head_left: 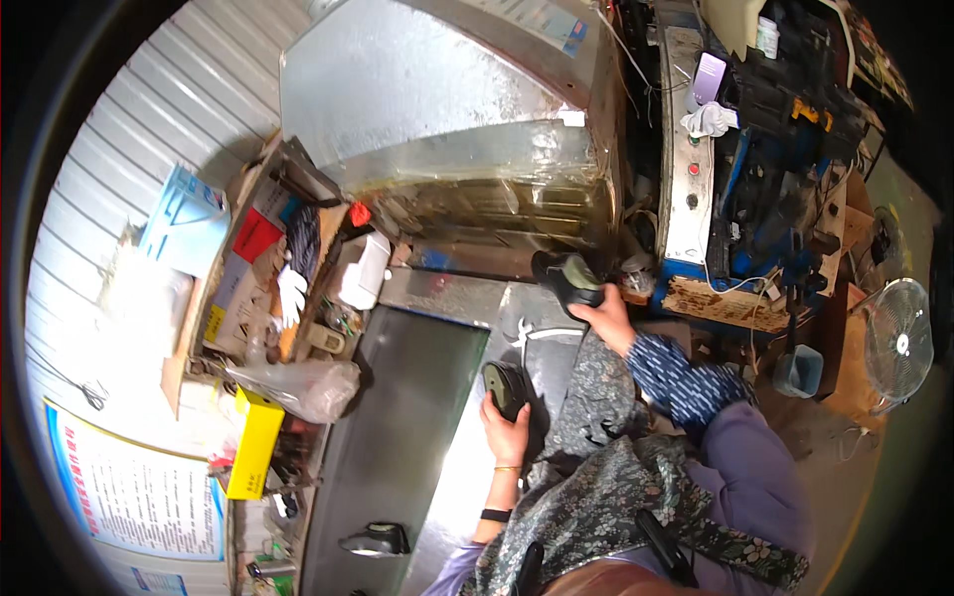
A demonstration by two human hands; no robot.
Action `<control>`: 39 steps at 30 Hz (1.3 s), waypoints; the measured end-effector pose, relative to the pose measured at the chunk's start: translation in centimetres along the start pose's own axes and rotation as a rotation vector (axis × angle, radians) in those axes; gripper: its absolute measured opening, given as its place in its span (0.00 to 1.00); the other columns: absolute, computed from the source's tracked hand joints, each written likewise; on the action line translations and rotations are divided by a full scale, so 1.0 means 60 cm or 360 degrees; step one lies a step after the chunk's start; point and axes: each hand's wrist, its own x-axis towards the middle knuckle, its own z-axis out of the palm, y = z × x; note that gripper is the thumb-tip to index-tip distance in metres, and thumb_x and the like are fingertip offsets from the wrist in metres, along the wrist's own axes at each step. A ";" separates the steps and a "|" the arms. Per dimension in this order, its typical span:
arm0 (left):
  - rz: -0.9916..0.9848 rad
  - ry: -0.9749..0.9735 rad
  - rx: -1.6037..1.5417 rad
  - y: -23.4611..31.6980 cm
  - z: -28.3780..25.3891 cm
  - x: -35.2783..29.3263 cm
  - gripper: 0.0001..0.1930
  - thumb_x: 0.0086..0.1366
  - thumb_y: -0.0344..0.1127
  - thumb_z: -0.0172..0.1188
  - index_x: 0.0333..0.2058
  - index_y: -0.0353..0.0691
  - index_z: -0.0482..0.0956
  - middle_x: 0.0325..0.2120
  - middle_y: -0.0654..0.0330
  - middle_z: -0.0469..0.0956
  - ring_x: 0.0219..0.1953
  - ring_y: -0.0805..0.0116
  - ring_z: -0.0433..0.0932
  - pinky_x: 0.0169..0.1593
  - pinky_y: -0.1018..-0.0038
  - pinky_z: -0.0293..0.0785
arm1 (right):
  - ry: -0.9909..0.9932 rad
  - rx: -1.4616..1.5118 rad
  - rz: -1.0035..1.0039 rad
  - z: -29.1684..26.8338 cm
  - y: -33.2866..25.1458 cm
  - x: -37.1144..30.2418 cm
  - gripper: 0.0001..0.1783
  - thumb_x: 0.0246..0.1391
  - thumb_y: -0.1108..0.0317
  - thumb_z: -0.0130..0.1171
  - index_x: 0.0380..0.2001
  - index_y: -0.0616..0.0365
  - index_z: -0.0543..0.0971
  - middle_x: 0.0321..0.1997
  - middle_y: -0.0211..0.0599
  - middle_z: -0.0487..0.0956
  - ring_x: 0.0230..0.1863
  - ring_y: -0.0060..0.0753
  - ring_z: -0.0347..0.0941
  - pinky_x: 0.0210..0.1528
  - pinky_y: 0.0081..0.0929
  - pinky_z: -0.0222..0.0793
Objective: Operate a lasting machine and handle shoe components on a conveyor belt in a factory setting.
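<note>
My right hand (pixel 607 320) reaches forward, its fingers closed on the end of a black shoe (pixel 570 277) with an olive-green patch. The shoe is held near the lower edge of the large metal machine housing (pixel 447 99). Lower and to the left, my left hand (pixel 506 433) grips a second black shoe (pixel 505 389), whose olive-green face points up. That shoe is over the metal border beside the dark conveyor belt (pixel 407 397). Another dark shoe (pixel 375 539) lies on the belt near the bottom of the view.
On the left, a cluttered wooden shelf (pixel 248 248) holds a white glove (pixel 290 295), a plastic bag (pixel 318 387) and a yellow box (pixel 254 443). A control panel (pixel 688 199) with buttons stands at the right, with a phone (pixel 708 79) on it. Farther right is a fan (pixel 900 344).
</note>
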 end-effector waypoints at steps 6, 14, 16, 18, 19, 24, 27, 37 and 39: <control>-0.0235 -0.0114 -0.0192 -0.025 -0.032 0.026 0.41 0.50 0.47 0.73 0.59 0.36 0.63 0.49 0.42 0.74 0.51 0.51 0.74 0.55 0.63 0.70 | -0.0802 -0.0102 -0.0315 0.097 0.021 -0.031 0.11 0.53 0.66 0.61 0.36 0.61 0.79 0.39 0.42 0.80 0.41 0.35 0.76 0.46 0.32 0.71; -0.0683 -0.0414 -0.1908 0.167 -0.026 0.023 0.37 0.68 0.36 0.59 0.67 0.38 0.45 0.53 0.50 0.69 0.51 0.63 0.71 0.57 0.68 0.68 | -0.0839 0.1046 0.0640 -0.021 -0.163 -0.234 0.42 0.53 0.60 0.63 0.66 0.62 0.57 0.62 0.41 0.67 0.61 0.32 0.63 0.65 0.29 0.56; -0.0456 -0.0940 -0.2259 0.197 -0.031 0.019 0.37 0.68 0.33 0.57 0.69 0.39 0.44 0.59 0.53 0.66 0.57 0.64 0.68 0.60 0.70 0.65 | -0.0776 0.1220 0.0551 -0.121 -0.201 -0.186 0.40 0.48 0.67 0.62 0.65 0.63 0.61 0.60 0.39 0.71 0.59 0.30 0.66 0.62 0.27 0.60; 0.0089 -0.1279 -0.1717 0.197 -0.035 0.012 0.34 0.68 0.34 0.57 0.68 0.40 0.50 0.61 0.55 0.65 0.61 0.63 0.67 0.62 0.67 0.63 | -0.0482 0.0941 0.0374 -0.228 -0.229 -0.146 0.42 0.46 0.72 0.61 0.66 0.63 0.60 0.63 0.41 0.68 0.61 0.30 0.65 0.62 0.27 0.61; 0.0236 -0.1458 -0.1518 0.185 -0.039 0.010 0.31 0.66 0.29 0.58 0.66 0.36 0.57 0.62 0.52 0.64 0.62 0.63 0.66 0.62 0.69 0.63 | -0.0469 0.0843 0.0135 -0.288 -0.240 -0.139 0.42 0.46 0.74 0.61 0.67 0.62 0.60 0.66 0.39 0.65 0.61 0.29 0.65 0.62 0.26 0.61; -0.0168 -0.1356 -0.1217 0.091 -0.031 -0.048 0.24 0.65 0.29 0.61 0.58 0.32 0.68 0.49 0.54 0.78 0.52 0.66 0.77 0.55 0.74 0.72 | 0.0420 -0.0721 -0.0628 -0.539 -0.285 -0.026 0.40 0.38 0.74 0.67 0.60 0.63 0.69 0.51 0.41 0.73 0.52 0.32 0.70 0.52 0.28 0.66; -0.0053 -0.1243 -0.0829 0.050 -0.030 -0.072 0.21 0.65 0.32 0.61 0.55 0.31 0.72 0.44 0.54 0.81 0.47 0.67 0.80 0.51 0.74 0.75 | 0.1019 -0.1493 -0.0381 -0.644 -0.284 0.035 0.39 0.36 0.60 0.65 0.59 0.44 0.74 0.61 0.67 0.66 0.57 0.62 0.69 0.58 0.39 0.66; -0.0098 -0.1223 -0.0903 0.087 -0.016 -0.079 0.19 0.66 0.34 0.61 0.53 0.31 0.74 0.43 0.55 0.81 0.45 0.71 0.80 0.49 0.76 0.74 | 0.0716 -0.1578 0.0015 -0.757 -0.309 0.099 0.41 0.33 0.56 0.66 0.59 0.35 0.74 0.64 0.71 0.61 0.59 0.62 0.68 0.63 0.43 0.61; -0.0081 -0.1239 -0.0920 0.096 -0.010 -0.079 0.19 0.66 0.34 0.60 0.53 0.31 0.74 0.44 0.55 0.81 0.46 0.71 0.79 0.50 0.76 0.74 | 0.0691 -0.1955 0.0063 -0.738 -0.305 0.097 0.40 0.33 0.55 0.66 0.59 0.32 0.74 0.64 0.58 0.65 0.55 0.65 0.68 0.57 0.46 0.66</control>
